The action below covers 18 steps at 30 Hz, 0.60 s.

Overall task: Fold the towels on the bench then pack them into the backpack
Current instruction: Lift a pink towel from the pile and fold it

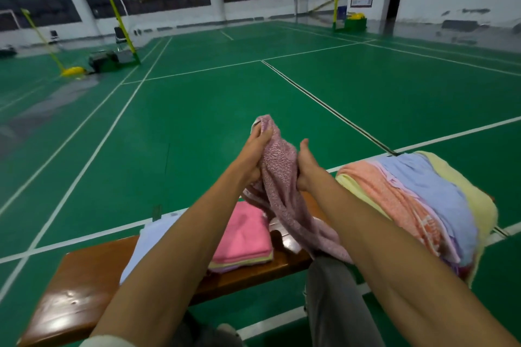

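Observation:
A mauve towel hangs in the air above the brown wooden bench. My left hand grips its top corner and my right hand grips its edge just to the right, lower down. The towel's lower part trails down to the bench. Below it lies a folded stack with a pink towel on top. A white towel lies to the left of that stack. At the right sits a heap of unfolded towels in orange, blue and yellow. No backpack is in view.
The bench stands on a green badminton court with white lines. My grey trouser leg shows below the bench's front edge. Yellow net posts and a chair stand far off at the back left.

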{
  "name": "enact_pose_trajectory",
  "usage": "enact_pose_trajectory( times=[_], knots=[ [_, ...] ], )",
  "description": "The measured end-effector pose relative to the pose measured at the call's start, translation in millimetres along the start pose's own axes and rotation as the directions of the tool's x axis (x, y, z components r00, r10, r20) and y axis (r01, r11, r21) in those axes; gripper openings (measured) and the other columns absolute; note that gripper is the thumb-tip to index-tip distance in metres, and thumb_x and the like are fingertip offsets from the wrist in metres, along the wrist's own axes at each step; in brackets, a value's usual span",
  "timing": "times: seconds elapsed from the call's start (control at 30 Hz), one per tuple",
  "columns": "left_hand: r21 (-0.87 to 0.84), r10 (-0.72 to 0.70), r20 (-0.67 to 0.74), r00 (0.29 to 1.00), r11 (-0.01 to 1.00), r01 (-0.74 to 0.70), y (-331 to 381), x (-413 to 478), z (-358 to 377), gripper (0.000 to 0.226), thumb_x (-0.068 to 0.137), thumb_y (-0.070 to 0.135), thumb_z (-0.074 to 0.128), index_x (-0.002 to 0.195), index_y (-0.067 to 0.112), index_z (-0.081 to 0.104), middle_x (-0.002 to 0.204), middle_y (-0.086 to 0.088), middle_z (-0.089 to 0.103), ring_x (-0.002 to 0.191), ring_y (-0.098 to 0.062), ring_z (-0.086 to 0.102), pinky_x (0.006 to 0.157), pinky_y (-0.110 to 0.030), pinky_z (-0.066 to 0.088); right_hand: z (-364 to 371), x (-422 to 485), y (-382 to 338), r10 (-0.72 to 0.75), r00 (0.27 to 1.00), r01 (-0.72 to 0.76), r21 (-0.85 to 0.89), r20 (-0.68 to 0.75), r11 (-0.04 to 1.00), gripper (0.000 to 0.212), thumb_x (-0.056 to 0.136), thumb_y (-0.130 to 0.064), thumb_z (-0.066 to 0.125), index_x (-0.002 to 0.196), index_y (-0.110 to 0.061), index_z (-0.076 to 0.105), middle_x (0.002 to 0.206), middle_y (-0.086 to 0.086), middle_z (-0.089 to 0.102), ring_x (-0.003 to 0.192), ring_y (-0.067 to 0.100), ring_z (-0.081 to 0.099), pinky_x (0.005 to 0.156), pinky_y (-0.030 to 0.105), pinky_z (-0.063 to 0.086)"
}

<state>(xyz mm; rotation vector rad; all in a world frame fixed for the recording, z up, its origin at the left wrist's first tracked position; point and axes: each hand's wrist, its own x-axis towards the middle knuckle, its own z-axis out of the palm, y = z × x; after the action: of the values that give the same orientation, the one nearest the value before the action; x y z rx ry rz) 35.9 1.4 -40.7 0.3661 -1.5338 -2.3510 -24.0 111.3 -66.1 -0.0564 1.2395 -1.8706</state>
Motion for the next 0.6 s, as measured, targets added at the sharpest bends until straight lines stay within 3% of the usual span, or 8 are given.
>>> enact_pose_trajectory(
  times=[0.1,0.17,0.27,0.33,0.4,0.47,0.53,0.6],
  knots=[
    [0.025,0.022,-0.052,0.998,0.999,-0.020,11.4,0.0,-27.8,0.046,0.102,0.006,0.052,0.142,0.029,0.046,0.128,-0.016,0.065,0.106,-0.031,0.068,0.091,-0.049,0.057,5.5,12.8,-25.6,-0.122,0.993,0.120,0.183,0.001,0.976,0.083,0.102,-0.067,0.012,0.115,-0.007,0.067,0.095,0.023,0.075,0.097,0.037,0.067,0.084,0.044,0.053],
    [0.052,0.074,-0.148,0.986,0.996,-0.067,20.4,5.6,-44.8,0.046,0.104,0.006,0.049,0.147,0.022,0.045,0.131,-0.015,0.064,0.109,-0.030,0.068,0.090,-0.047,0.058,2.5,16.4,-30.4,-0.144,0.988,0.132,0.168,0.058,0.977,0.064,0.105,-0.058,0.028,0.112,-0.009,0.068,0.101,0.021,0.075,0.097,0.034,0.069,0.085,0.044,0.054],
    [0.107,0.139,-0.303,0.943,0.988,-0.112,24.5,14.4,-67.1,0.046,0.107,0.015,0.046,0.152,0.024,0.040,0.141,-0.011,0.058,0.118,-0.030,0.064,0.100,-0.052,0.053,-17.0,31.7,-6.6,0.032,0.994,0.005,-0.349,0.101,0.937,0.042,0.100,-0.047,0.054,0.107,-0.009,0.071,0.133,0.021,0.063,0.107,0.026,0.066,0.096,0.043,0.052],
    [0.201,0.105,-0.312,0.944,0.979,-0.042,20.8,15.6,-79.2,0.052,0.106,0.029,0.049,0.156,0.032,0.032,0.154,-0.008,0.045,0.129,-0.029,0.056,0.107,-0.054,0.047,-14.5,25.7,-2.1,0.255,0.949,-0.111,-0.565,0.183,0.817,0.065,0.098,-0.067,0.041,0.109,-0.011,0.071,0.132,0.020,0.064,0.112,0.026,0.064,0.094,0.040,0.052],
    [0.304,0.040,-0.299,0.954,0.951,0.056,18.5,17.7,-89.3,0.055,0.105,0.034,0.050,0.156,0.035,0.030,0.160,-0.004,0.035,0.136,-0.028,0.049,0.111,-0.054,0.043,1.4,15.8,-19.0,0.297,0.918,-0.165,-0.430,0.262,0.888,0.097,0.086,-0.088,0.019,0.107,-0.007,0.070,0.114,0.020,0.071,0.109,0.030,0.067,0.092,0.041,0.052],
    [0.248,0.053,-0.339,0.939,0.968,0.034,25.6,17.3,-91.0,0.048,0.105,0.030,0.053,0.152,0.028,0.043,0.150,-0.004,0.050,0.129,-0.026,0.056,0.106,-0.052,0.048,14.7,14.8,-40.6,0.135,0.941,-0.100,-0.125,0.309,0.987,0.102,0.085,-0.088,0.021,0.115,-0.003,0.068,0.115,0.022,0.070,0.109,0.034,0.068,0.099,0.046,0.050],
    [0.191,0.080,-0.422,0.903,0.982,0.003,34.7,19.7,-94.5,0.033,0.103,0.024,0.056,0.136,0.020,0.059,0.127,-0.008,0.066,0.110,-0.027,0.066,0.092,-0.048,0.057,20.7,9.4,-51.1,0.039,0.960,-0.002,-0.134,0.278,0.991,0.080,0.091,-0.080,0.031,0.118,-0.013,0.065,0.114,0.019,0.067,0.106,0.032,0.067,0.097,0.044,0.051],
    [0.282,0.041,-0.438,0.898,0.955,0.095,42.8,21.8,-104.6,0.027,0.100,0.020,0.060,0.126,0.013,0.062,0.119,-0.014,0.068,0.099,-0.028,0.068,0.080,-0.041,0.061,23.1,8.8,-52.0,0.083,0.970,0.027,-0.440,0.227,0.898,0.036,0.097,-0.056,0.056,0.103,-0.021,0.060,0.102,0.014,0.064,0.090,0.026,0.066,0.087,0.037,0.052]
  ],
)
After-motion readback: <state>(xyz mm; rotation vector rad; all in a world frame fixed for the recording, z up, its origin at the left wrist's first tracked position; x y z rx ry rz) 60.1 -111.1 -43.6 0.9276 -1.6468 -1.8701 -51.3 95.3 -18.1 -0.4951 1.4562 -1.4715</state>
